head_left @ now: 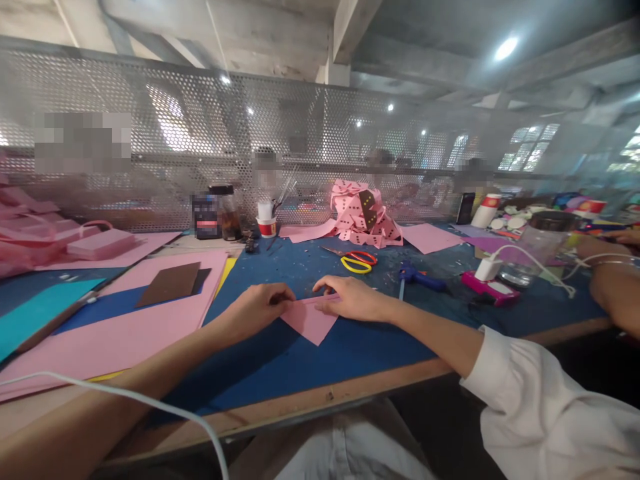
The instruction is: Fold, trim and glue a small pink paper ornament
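A pink paper piece (309,320), folded to a downward point, lies on the blue table mat (320,360) in front of me. My left hand (260,307) presses its left upper edge with curled fingers. My right hand (350,298) pinches the paper's top edge on the right side. Both hands rest on the mat.
Large pink sheets (125,327) and a brown card (170,283) lie at left. Yellow and red scissors (356,261), a blue tool (417,275), a heap of pink folded pieces (363,213), jars (220,213) and a cup sit beyond. Another person's arm (613,287) is at right.
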`<state>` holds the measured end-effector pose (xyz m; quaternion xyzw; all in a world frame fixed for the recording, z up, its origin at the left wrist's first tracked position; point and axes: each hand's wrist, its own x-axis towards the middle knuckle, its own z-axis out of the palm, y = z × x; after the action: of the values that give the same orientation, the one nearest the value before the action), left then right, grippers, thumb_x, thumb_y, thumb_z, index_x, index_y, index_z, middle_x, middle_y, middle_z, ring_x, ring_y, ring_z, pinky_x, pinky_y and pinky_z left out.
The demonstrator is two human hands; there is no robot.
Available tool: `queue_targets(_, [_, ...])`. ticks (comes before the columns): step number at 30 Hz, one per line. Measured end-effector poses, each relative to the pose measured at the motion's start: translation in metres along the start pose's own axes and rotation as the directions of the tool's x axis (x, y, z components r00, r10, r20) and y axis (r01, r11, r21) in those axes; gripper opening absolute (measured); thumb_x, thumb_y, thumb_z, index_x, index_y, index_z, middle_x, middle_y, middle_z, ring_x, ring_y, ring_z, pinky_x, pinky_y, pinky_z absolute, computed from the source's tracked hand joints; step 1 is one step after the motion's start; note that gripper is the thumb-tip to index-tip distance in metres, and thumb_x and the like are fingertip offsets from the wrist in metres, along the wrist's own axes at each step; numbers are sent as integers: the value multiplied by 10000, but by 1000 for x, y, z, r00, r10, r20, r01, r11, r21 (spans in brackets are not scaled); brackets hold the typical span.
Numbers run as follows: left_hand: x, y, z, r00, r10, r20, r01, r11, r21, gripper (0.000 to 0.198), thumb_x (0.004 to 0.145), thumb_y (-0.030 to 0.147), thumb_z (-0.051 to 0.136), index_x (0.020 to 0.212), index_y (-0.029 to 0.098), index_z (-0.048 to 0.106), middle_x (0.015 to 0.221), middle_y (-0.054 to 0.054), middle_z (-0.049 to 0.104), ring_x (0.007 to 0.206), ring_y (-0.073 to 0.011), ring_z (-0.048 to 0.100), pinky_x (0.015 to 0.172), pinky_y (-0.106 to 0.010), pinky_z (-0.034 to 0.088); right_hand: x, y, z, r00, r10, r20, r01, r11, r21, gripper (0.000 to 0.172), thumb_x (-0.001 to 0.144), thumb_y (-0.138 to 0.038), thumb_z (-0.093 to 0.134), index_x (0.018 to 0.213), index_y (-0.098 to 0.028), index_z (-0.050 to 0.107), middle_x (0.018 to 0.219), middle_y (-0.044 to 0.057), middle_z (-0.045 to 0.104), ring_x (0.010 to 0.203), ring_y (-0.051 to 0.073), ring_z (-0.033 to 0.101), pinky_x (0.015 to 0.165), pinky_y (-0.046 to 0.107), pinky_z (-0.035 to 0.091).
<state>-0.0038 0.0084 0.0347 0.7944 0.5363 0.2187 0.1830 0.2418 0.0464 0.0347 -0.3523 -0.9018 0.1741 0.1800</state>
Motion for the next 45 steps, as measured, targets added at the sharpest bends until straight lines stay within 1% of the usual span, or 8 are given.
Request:
queue_targets(4, [1, -1, 1, 1000, -10, 9, 10, 1000, -4, 233, 824, 275, 493, 921, 217, 697, 826, 8, 692, 745, -176, 598, 663, -260, 397, 5, 8, 4, 998, 7, -68, -3, 999, 51, 277, 974, -364, 457, 1073, -208, 663, 1023, 48, 710, 933, 174, 638, 771, 260, 418])
queue_targets(13, [-1, 0, 2, 1000, 2, -9, -1, 998, 57, 234, 852, 276, 473, 914, 221, 692, 804, 8, 689, 730, -176, 604, 645, -267, 408, 8, 19, 2, 999, 24, -40, -22, 999, 37, 196, 905, -274, 531, 864, -177, 697, 852, 29, 702, 737, 131, 592, 637, 229, 352])
queue_targets(18, [-7, 8, 5, 964, 216, -157, -182, 962, 204, 163, 880, 284, 522, 930, 210, 657, 952, -39, 671, 926, -215, 591, 802, -321, 435, 8, 21, 4, 998, 29, -53, -27, 999, 32, 190, 891, -264, 531, 853, -174, 694, 856, 33, 702, 754, 135, 596, 648, 227, 355])
queue_targets(23, [-24, 31, 13, 918, 393, 47, -395, 904, 166, 237, 865, 409, 627, 1008, 222, 606, 1076, -49, 617, 997, -209, 568, 876, -332, 446, 9, 23, 7, 997, 36, -64, -33, 998, 47, 173, 872, -228, 530, 844, -170, 691, 854, 30, 706, 763, 135, 603, 664, 224, 366])
queue_targets(27, [-29, 37, 24, 909, 400, 115, -414, 898, 150, 275, 851, 433, 653, 1010, 219, 587, 1059, -39, 605, 977, -206, 570, 859, -334, 463, 10, 23, 8, 997, 47, -67, -44, 998, 45, 165, 868, -229, 537, 856, -175, 692, 851, 24, 712, 766, 138, 613, 665, 224, 370])
queue_targets(31, [-24, 32, 28, 915, 389, 109, -401, 905, 141, 200, 908, 387, 594, 1016, 219, 582, 1056, -34, 606, 985, -199, 562, 859, -331, 463, 11, 22, 8, 996, 59, -65, -56, 998, 39, 161, 862, -215, 536, 843, -178, 691, 862, 27, 717, 778, 141, 621, 670, 223, 375])
queue_targets(39, [-23, 27, 31, 866, 490, 105, -500, 837, 224, 154, 977, 279, 475, 982, 212, 614, 997, -40, 622, 940, -175, 570, 844, -308, 448, 12, 25, 11, 996, 55, -72, -53, 998, 27, 173, 866, -228, 535, 864, -183, 702, 883, 30, 725, 803, 147, 635, 692, 225, 390])
queue_targets(45, [-25, 32, 31, 852, 523, 8, -503, 816, 283, 172, 954, 210, 456, 880, 188, 609, 866, -36, 633, 818, -155, 594, 765, -277, 454, 12, 25, 10, 997, 36, -73, -34, 999, 24, 169, 869, -216, 540, 878, -179, 704, 897, 36, 723, 813, 152, 637, 704, 232, 396])
